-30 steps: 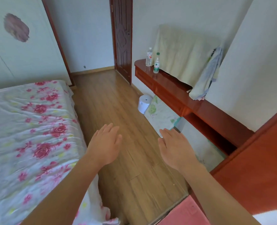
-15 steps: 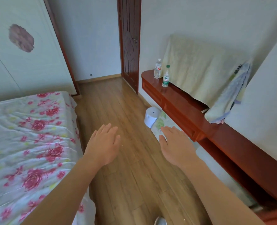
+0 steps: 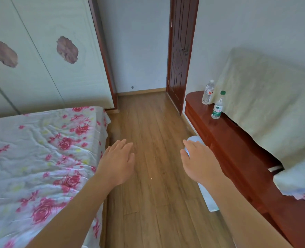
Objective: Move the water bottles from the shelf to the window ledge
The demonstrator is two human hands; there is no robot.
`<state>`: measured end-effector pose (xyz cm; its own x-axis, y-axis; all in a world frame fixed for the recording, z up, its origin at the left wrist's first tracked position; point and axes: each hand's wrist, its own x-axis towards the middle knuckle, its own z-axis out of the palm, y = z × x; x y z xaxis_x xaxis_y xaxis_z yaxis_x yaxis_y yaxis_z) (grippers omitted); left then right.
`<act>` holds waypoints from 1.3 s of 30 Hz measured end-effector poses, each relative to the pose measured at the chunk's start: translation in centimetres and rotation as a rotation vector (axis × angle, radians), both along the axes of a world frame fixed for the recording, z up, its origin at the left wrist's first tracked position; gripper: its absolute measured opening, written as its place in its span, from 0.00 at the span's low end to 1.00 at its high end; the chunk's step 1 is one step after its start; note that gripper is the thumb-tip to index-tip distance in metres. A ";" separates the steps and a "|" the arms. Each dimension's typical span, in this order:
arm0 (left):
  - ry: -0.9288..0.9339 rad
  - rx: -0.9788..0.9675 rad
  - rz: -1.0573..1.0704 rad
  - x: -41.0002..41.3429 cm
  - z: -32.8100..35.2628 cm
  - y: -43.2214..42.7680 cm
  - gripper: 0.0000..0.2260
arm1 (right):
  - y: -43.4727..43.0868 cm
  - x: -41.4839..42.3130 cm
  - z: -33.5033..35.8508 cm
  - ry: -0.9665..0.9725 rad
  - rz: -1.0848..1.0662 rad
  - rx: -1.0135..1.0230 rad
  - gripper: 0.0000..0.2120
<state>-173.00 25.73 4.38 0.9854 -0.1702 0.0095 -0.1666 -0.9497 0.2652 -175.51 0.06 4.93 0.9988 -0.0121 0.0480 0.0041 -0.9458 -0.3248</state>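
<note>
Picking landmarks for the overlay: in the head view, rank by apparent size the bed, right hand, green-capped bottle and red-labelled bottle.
1. bed
2. right hand, enlarged by nearness to camera
3. green-capped bottle and red-labelled bottle: look alike, unranked

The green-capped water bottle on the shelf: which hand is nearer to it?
Right. The right hand is open over the floor beside the red shelf, short of the green-capped water bottle; the left hand is farther off, by the bed.
</note>
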 end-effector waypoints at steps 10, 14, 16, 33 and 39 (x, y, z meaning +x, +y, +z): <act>0.038 -0.066 -0.015 17.4 -2.1 3.1 0.23 | 2.8 16.8 -1.2 0.049 -0.008 -0.077 0.23; 0.042 -0.073 -0.072 25.3 -1.6 3.8 0.23 | 4.3 23.0 -0.9 0.059 -0.062 -0.089 0.26; 0.060 -0.062 -0.112 29.1 -1.3 3.5 0.23 | 4.4 25.4 -0.8 0.073 -0.113 -0.080 0.27; 0.072 -0.027 -0.317 53.0 -0.5 -11.1 0.24 | -9.1 45.6 -2.2 0.051 -0.322 -0.052 0.34; 0.048 -0.026 -0.322 60.5 0.0 -16.5 0.24 | -13.4 52.5 -1.1 0.078 -0.333 0.009 0.24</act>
